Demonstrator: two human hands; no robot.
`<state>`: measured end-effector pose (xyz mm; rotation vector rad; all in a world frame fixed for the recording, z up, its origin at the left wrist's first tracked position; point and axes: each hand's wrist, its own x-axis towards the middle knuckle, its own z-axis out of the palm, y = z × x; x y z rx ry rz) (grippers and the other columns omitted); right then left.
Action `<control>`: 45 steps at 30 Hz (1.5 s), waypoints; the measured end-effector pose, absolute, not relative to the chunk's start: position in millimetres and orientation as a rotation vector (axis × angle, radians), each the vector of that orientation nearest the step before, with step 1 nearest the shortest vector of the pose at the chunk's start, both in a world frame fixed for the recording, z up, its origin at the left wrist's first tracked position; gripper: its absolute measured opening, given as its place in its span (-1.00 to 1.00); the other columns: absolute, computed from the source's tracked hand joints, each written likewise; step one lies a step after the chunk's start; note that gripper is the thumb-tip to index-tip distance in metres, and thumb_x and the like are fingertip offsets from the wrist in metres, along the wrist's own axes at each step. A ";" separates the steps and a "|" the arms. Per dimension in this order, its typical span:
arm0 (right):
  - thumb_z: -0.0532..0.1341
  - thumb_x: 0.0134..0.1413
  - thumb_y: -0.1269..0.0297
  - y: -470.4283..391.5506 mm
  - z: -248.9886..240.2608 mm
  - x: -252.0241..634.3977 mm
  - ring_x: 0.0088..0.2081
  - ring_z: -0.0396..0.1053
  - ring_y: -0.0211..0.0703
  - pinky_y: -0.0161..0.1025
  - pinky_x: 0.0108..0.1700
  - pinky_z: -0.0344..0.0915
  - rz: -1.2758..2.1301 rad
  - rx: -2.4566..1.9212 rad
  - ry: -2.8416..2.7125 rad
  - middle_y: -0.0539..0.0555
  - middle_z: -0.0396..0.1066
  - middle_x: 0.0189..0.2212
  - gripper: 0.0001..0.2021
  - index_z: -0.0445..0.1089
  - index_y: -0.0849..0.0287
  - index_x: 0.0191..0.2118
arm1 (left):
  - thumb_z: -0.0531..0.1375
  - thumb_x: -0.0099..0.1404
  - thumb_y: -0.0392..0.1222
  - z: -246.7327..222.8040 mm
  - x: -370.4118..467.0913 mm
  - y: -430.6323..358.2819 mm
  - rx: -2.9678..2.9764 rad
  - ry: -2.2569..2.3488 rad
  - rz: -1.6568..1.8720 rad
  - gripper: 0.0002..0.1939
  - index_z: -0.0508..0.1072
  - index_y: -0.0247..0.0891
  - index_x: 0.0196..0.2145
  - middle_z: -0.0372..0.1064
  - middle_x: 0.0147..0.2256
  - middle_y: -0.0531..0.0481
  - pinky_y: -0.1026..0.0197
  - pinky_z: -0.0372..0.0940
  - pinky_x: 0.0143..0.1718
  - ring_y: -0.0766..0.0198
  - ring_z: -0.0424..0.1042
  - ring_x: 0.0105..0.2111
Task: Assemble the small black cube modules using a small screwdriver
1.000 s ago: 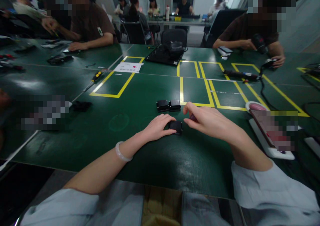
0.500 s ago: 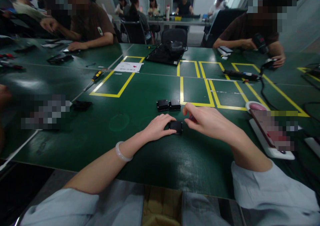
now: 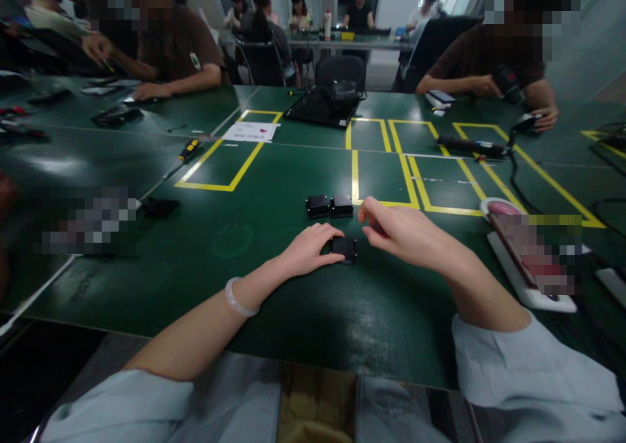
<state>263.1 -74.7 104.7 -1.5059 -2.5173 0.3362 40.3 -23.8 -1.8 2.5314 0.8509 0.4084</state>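
Note:
On the green table, a small black rectangular block (image 3: 345, 250) with bright metal bits at its corners lies flat. My left hand (image 3: 313, 250) grips its left side between thumb and fingers. To the right and slightly above it, my right hand (image 3: 391, 228) hovers apart from the block with curled fingers. Whether anything sits between those fingers is hidden. Just beyond my hands, two similar black blocks, a left one (image 3: 318, 206) and a right one (image 3: 342, 205), stand side by side.
Yellow tape (image 3: 386, 204) marks rectangles on the table. At right, a phone (image 3: 528, 254) rests on a white device (image 3: 513, 280). A screwdriver (image 3: 188, 149) and a paper sheet (image 3: 252, 132) lie left. Across the table, one co-worker (image 3: 499, 71) holds a power drill (image 3: 508, 84); another (image 3: 176, 45) sits left.
My right hand has risen slightly, away from the black block. My left hand and the blocks stay in place.

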 end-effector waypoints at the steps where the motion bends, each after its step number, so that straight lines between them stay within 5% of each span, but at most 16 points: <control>1: 0.02 0.19 0.33 -74.7 104.6 263.1 -0.46 0.26 -0.22 -0.30 -0.42 -0.02 0.339 -1.498 -2.512 -0.01 0.37 -0.43 -0.83 0.20 0.12 -0.10 | 0.18 0.34 0.09 -1.8 40.2 -23.8 2.530 0.850 0.409 -0.60 0.35 -0.20 0.00 0.37 -0.07 -0.11 0.07 0.25 -0.09 0.06 0.35 -0.09; 7: 0.01 0.28 0.15 -73.0 102.8 262.8 -0.45 0.28 -0.19 -0.29 -0.42 -0.02 0.296 -1.519 -2.495 0.00 0.37 -0.45 -0.83 0.22 0.11 -0.18 | 0.17 0.34 0.10 -1.3 40.7 -24.0 2.529 0.840 0.413 -0.59 0.34 -0.20 0.02 0.37 -0.08 -0.11 0.05 0.25 -0.07 0.06 0.35 -0.10; 18: 0.02 0.19 0.31 -73.4 102.8 264.3 -0.45 0.27 -0.21 -0.29 -0.41 -0.01 0.347 -1.478 -2.506 -0.02 0.35 -0.44 -0.85 0.19 0.11 -0.12 | 0.18 0.34 0.10 -3.1 39.8 -23.6 2.518 0.844 0.419 -0.59 0.35 -0.19 0.01 0.36 -0.08 -0.09 0.07 0.24 -0.08 0.07 0.34 -0.11; 25: 0.00 0.30 0.12 -73.0 103.4 261.8 -0.46 0.27 -0.19 -0.29 -0.43 -0.02 0.313 -1.524 -2.505 0.00 0.36 -0.47 -0.81 0.22 0.11 -0.22 | 0.18 0.33 0.10 -3.2 40.8 -23.6 2.513 0.843 0.424 -0.60 0.35 -0.18 0.01 0.37 -0.09 -0.09 0.07 0.25 -0.08 0.07 0.35 -0.11; 37: 0.02 0.17 0.33 -74.1 102.8 263.0 -0.46 0.28 -0.22 -0.29 -0.41 0.00 0.335 -1.483 -2.497 -0.01 0.37 -0.43 -0.86 0.18 0.12 -0.14 | 0.18 0.34 0.09 -1.9 40.9 -23.8 2.525 0.852 0.403 -0.61 0.35 -0.18 0.00 0.36 -0.06 -0.10 0.07 0.25 -0.08 0.06 0.34 -0.09; 45: 0.02 0.29 0.11 -74.5 103.5 261.7 -0.46 0.28 -0.18 -0.28 -0.43 -0.03 0.253 -1.542 -2.522 -0.01 0.36 -0.47 -0.81 0.21 0.11 -0.21 | 0.18 0.34 0.07 -1.8 40.8 -23.7 2.533 0.855 0.397 -0.60 0.33 -0.18 0.03 0.36 -0.07 -0.10 0.07 0.25 -0.08 0.07 0.34 -0.10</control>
